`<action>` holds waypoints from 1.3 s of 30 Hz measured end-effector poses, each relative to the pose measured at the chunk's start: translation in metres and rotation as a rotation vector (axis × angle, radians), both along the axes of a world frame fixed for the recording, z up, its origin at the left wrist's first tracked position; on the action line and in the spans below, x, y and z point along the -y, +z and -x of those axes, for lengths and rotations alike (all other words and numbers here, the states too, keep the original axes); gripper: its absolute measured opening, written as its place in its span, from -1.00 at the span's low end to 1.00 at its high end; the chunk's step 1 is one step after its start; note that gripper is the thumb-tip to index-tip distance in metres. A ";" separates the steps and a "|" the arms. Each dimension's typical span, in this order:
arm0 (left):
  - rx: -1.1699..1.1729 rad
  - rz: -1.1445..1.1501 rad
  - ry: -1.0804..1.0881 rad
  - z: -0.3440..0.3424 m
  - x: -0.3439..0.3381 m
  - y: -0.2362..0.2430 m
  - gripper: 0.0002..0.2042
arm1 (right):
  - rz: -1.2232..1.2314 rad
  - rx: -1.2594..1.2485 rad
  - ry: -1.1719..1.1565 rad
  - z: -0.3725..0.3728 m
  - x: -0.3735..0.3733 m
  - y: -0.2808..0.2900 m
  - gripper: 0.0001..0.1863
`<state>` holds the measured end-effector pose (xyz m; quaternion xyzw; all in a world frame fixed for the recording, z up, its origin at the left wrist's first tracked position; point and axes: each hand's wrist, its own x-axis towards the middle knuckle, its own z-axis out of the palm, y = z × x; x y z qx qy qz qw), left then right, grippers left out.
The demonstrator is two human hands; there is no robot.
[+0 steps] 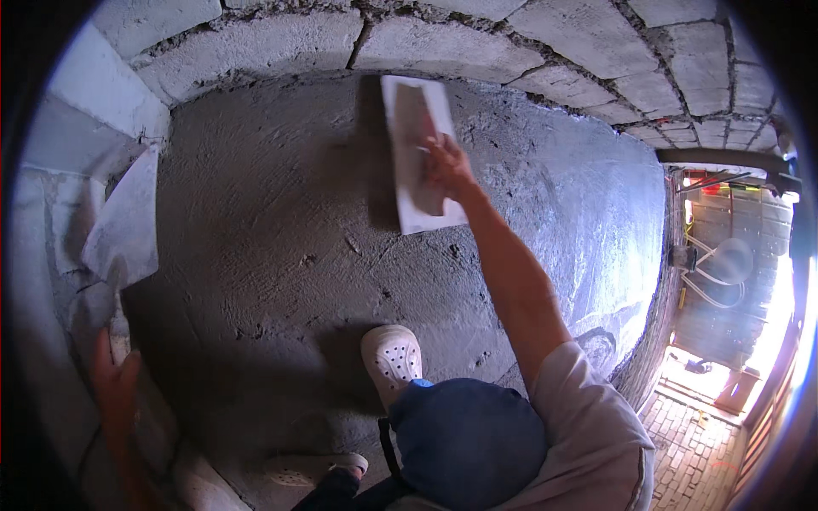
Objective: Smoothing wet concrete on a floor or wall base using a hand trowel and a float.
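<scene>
- Head view, and your right hand (447, 168) is up in the middle, gripping a flat rectangular plastering float (436, 209), pale at the edges with a brownish strip down its face.
- The float is blurred; it lies over the upper part of the gray mortar (256, 204), just below the block wall (443, 47). You can't tell here whether it presses flat, but a dark shadow runs along its left side.
- Over at the far left, your left hand (115, 379) is wrapped around the handle of a pointed trowel (128, 221), blade up, beside the pale blocks (77, 221) at that edge.
- Look at that mortar: rough and scored in the middle and on the left, paler and shinier toward the right.
- Down below, one white clog (392, 362) with round holes points up toward the float; a second clog (308, 468) sits lower and to the left.
- Rounded blue fabric (469, 443) fills the space beside your gray sleeve (592, 409).
- Far right, bright light fills an opening above brick paving (682, 451).
</scene>
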<state>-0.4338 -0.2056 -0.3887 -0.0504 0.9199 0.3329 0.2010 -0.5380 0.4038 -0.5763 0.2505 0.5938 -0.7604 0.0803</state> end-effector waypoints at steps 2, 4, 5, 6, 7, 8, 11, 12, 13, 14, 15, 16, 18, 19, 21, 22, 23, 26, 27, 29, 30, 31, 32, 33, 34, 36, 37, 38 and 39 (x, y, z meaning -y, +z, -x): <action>0.040 0.085 -0.001 0.002 -0.015 0.021 -0.44 | 0.004 -0.058 0.081 0.009 0.047 0.022 -0.75; 0.187 0.156 0.060 0.008 -0.039 0.032 -0.45 | -0.034 -0.103 0.148 0.014 0.073 0.017 -0.72; 0.181 0.155 0.054 0.010 -0.046 0.033 -0.45 | 0.028 -0.106 0.244 0.014 0.079 0.007 -0.71; 0.161 0.141 0.013 0.011 -0.051 0.033 -0.44 | 0.202 -0.130 0.317 0.015 0.088 -0.003 -0.69; 0.154 0.128 -0.017 0.010 -0.054 0.027 -0.44 | 0.136 -0.251 0.420 0.003 0.112 0.013 -0.67; 0.247 0.143 -0.037 0.017 -0.064 0.035 -0.41 | -0.008 -0.143 0.589 0.001 0.118 0.025 -0.64; -0.229 0.124 -0.152 -0.024 -0.017 0.010 -0.58 | -0.288 -0.157 0.830 -0.019 0.144 0.052 -0.58; -0.221 0.130 -0.150 -0.030 -0.012 0.020 -0.58 | -0.460 -0.273 0.882 -0.027 0.143 0.056 -0.55; 0.028 0.196 -0.087 -0.033 -0.010 0.036 -0.49 | -0.456 -0.273 0.884 -0.029 0.135 0.056 -0.55; 0.278 0.260 -0.022 -0.038 -0.007 0.045 -0.40 | -0.473 -0.239 0.785 -0.029 0.125 0.054 -0.52; 0.277 0.264 -0.020 -0.051 0.002 0.044 -0.40 | -0.491 -0.209 0.683 -0.027 0.114 0.053 -0.50; 0.116 0.236 -0.015 -0.067 0.013 0.038 -0.41 | -0.508 -0.215 0.587 -0.018 0.093 0.039 -0.51; -0.038 0.209 -0.008 -0.077 0.020 0.036 -0.41 | -0.650 0.159 0.526 -0.002 0.086 0.072 -0.56; 0.016 0.204 0.003 -0.075 0.018 0.037 -0.42 | -0.652 0.164 0.522 -0.007 0.082 0.054 -0.56; 0.059 0.179 -0.012 -0.062 0.007 0.032 -0.43 | -0.586 -0.438 0.842 -0.017 0.074 0.011 -0.61; 0.117 0.128 0.090 -0.053 -0.003 0.026 -0.40 | -0.535 0.138 0.875 -0.021 0.108 0.015 -0.62; 0.178 0.075 0.187 -0.043 -0.014 0.019 -0.38 | -0.855 -0.464 0.963 -0.040 0.132 -0.005 -0.62; 0.012 -0.056 0.075 -0.025 -0.010 -0.009 -0.41 | -0.846 -0.668 0.953 -0.083 0.162 0.001 -0.52; 0.026 -0.072 0.049 -0.017 -0.018 -0.012 -0.41 | -0.793 -0.572 0.868 -0.092 0.150 -0.002 -0.57; -0.018 -0.024 0.010 -0.002 -0.034 -0.014 -0.43 | -0.893 -0.654 0.838 -0.104 0.099 -0.014 -0.71; -0.037 0.011 -0.054 0.000 -0.025 -0.016 -0.45 | -1.079 -0.384 0.715 -0.117 0.080 0.001 -0.78; -0.029 0.010 -0.059 0.003 -0.025 -0.019 -0.45 | -0.962 -0.112 0.606 -0.133 0.036 0.004 -0.75; -0.040 0.018 -0.076 0.003 -0.021 -0.020 -0.44 | -1.011 0.144 0.325 -0.146 0.024 0.026 -0.74; -0.060 0.010 -0.100 0.004 -0.020 -0.022 -0.43 | -0.626 0.312 -0.007 -0.166 -0.001 0.034 -0.73; -0.014 -0.019 -0.108 0.014 -0.027 -0.028 -0.42 | -0.423 0.174 -0.211 -0.221 -0.081 -0.012 -0.73; -0.010 0.071 -0.091 0.004 -0.006 -0.038 -0.42 | -0.481 0.198 -0.378 -0.273 -0.094 -0.011 -0.70; -0.018 0.130 -0.087 -0.001 0.004 -0.044 -0.41 | -0.594 0.240 -0.466 -0.302 -0.108 -0.014 -0.69; -0.015 0.122 -0.085 -0.006 0.011 -0.048 -0.41 | -0.544 0.179 -0.570 -0.337 -0.131 -0.018 -0.73; -0.012 0.114 -0.050 -0.012 0.019 -0.052 -0.42 | -0.490 0.120 -0.672 -0.360 -0.145 -0.021 -0.73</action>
